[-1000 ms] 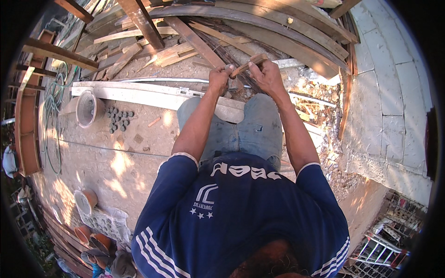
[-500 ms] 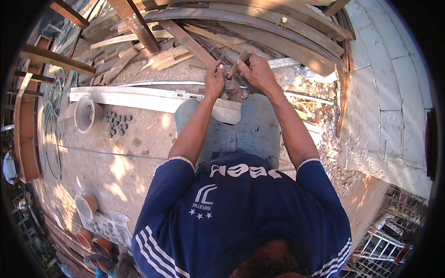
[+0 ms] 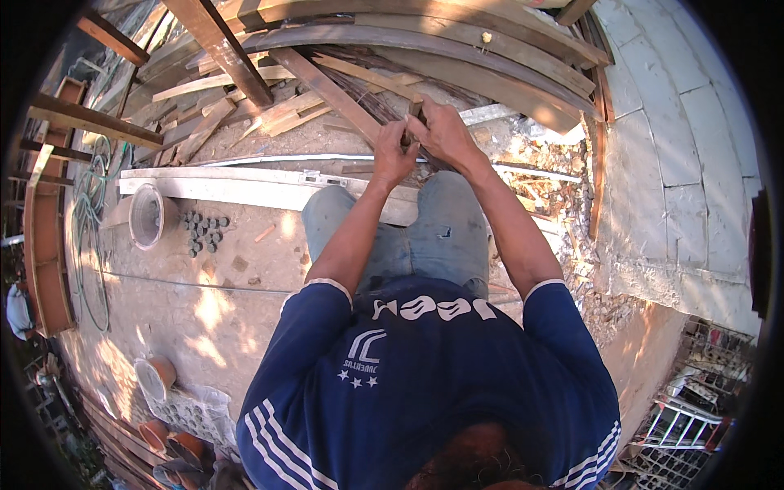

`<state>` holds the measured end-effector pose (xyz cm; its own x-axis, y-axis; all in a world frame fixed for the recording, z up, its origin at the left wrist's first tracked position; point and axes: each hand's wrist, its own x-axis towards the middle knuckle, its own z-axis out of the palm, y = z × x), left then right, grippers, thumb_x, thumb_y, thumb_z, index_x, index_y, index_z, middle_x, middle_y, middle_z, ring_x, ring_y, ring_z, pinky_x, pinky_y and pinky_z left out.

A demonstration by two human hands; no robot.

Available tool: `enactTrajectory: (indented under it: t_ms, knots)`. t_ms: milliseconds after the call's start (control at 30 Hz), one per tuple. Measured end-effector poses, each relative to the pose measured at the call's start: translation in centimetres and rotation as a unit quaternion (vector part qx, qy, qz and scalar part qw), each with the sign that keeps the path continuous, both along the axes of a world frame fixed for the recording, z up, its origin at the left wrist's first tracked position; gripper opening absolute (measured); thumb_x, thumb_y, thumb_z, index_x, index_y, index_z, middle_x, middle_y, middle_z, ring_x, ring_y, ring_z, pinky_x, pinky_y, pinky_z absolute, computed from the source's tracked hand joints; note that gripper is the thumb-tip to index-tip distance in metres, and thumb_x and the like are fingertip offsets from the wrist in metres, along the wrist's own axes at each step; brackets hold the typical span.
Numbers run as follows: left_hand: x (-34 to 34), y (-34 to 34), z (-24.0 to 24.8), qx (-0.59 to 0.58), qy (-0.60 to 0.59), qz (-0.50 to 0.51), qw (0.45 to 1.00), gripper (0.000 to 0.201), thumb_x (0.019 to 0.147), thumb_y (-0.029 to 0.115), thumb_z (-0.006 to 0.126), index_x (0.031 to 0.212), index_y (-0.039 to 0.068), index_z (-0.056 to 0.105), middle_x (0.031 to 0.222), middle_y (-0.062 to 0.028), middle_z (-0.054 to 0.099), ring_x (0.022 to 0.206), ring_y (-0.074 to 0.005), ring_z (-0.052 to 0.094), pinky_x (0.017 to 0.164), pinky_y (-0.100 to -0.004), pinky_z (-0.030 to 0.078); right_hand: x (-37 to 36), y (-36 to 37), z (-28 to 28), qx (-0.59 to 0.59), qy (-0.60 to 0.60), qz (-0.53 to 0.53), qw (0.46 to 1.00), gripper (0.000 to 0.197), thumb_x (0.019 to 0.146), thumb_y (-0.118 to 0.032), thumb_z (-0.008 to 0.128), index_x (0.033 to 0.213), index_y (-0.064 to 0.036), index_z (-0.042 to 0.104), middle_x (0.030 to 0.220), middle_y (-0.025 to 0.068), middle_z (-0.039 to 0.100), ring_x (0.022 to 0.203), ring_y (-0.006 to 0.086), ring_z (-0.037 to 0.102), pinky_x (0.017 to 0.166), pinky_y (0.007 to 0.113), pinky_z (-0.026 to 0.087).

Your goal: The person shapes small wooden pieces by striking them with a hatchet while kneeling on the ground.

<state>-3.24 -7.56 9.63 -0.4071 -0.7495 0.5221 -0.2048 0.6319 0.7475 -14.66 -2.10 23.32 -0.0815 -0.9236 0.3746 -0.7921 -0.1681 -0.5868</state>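
In front of my knees my two hands are close together. My right hand (image 3: pixel 443 135) is closed around a short brown wooden piece (image 3: pixel 416 108), whose upper end shows above the fingers. My left hand (image 3: pixel 394 153) is closed just beside it, with its fingertips near the right hand's; a small dark thing shows between them, too hidden to name. Beyond the left hand, a long brown timber (image 3: pixel 335 96) slants up to the pile. A long pale bar (image 3: pixel 237 183) lies across the ground in front of my knees.
Stacked planks (image 3: pixel 457 41) and upright posts (image 3: pixel 220 51) stand ahead. On the left are a bucket (image 3: pixel 149 216), several small grey cylinders (image 3: pixel 204 231), a coiled green hose (image 3: pixel 91 204) and another bucket (image 3: pixel 155 377). A pale block wall (image 3: pixel 686 163) runs along the right.
My left hand has turned inward and moved slightly right and down, and my right hand has shifted left, bringing them together. The wooden piece now stands more upright.
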Motion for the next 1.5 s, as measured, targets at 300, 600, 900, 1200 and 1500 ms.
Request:
enactTrajectory:
  t_ms: [300, 600, 900, 1200, 1500]
  knots:
    - [2.2, 0.0, -0.8, 0.106, 0.093, -0.004, 0.990, 0.075, 0.071, 0.000, 0.073, 0.139, -0.001, 0.043, 0.118, -0.0177, 0.057, 0.108, -0.0307, 0.059, 0.096, -0.0398, 0.048, -0.5, -1.0, 0.0, 0.101, -0.074, -0.012, 0.992, 0.040, 0.089, -0.029, 0.063, 0.103, 0.0079, 0.058, 0.082, 0.0332, 0.062, 0.083, 0.0502, 0.062, 0.070, 0.051, 0.049]
    - [2.3, 0.2, -0.7, 0.072, 0.072, 0.024, 0.995, 0.065, 0.070, -0.001, 0.070, 0.132, -0.001, 0.048, 0.113, -0.0177, 0.057, 0.105, -0.0330, 0.058, 0.095, -0.0416, 0.047, -0.3, -1.0, -0.4, 0.103, -0.053, -0.028, 0.993, 0.040, 0.088, -0.030, 0.064, 0.096, 0.0088, 0.058, 0.079, 0.0335, 0.061, 0.081, 0.0499, 0.062, 0.070, 0.052, 0.049]
    - [2.3, 0.3, -0.2, 0.046, 0.059, 0.039, 0.996, 0.055, 0.070, 0.002, 0.069, 0.123, 0.001, 0.054, 0.107, -0.0187, 0.059, 0.102, -0.0365, 0.057, 0.092, -0.0437, 0.046, -0.3, -1.3, -0.7, 0.073, -0.072, -0.029, 0.994, 0.041, 0.088, -0.031, 0.066, 0.087, 0.0097, 0.060, 0.077, 0.0332, 0.061, 0.078, 0.0492, 0.062, 0.067, 0.050, 0.050]
    - [1.7, 0.4, 2.5, 0.060, -0.012, 0.146, 0.987, 0.018, 0.077, 0.012, 0.067, 0.093, 0.006, 0.062, 0.082, -0.0147, 0.060, 0.089, -0.0371, 0.056, 0.076, -0.0490, 0.044, 2.0, -1.6, -0.7, 0.058, -0.001, -0.031, 0.998, 0.038, 0.089, -0.028, 0.063, 0.084, 0.0095, 0.059, 0.066, 0.0280, 0.061, 0.060, 0.0407, 0.064, 0.055, 0.044, 0.049]
    - [1.7, -1.3, 0.5, 0.011, 0.032, 0.176, 0.984, 0.052, 0.094, 0.022, 0.061, 0.143, 0.013, 0.047, 0.146, -0.0292, 0.042, 0.131, -0.0450, 0.047, 0.106, -0.0477, 0.042, 3.7, -3.0, -0.8, 0.037, -0.011, 0.022, 0.999, 0.063, 0.087, -0.033, 0.065, 0.136, 0.0031, 0.048, 0.102, 0.0359, 0.064, 0.099, 0.0411, 0.067, 0.093, 0.043, 0.051]
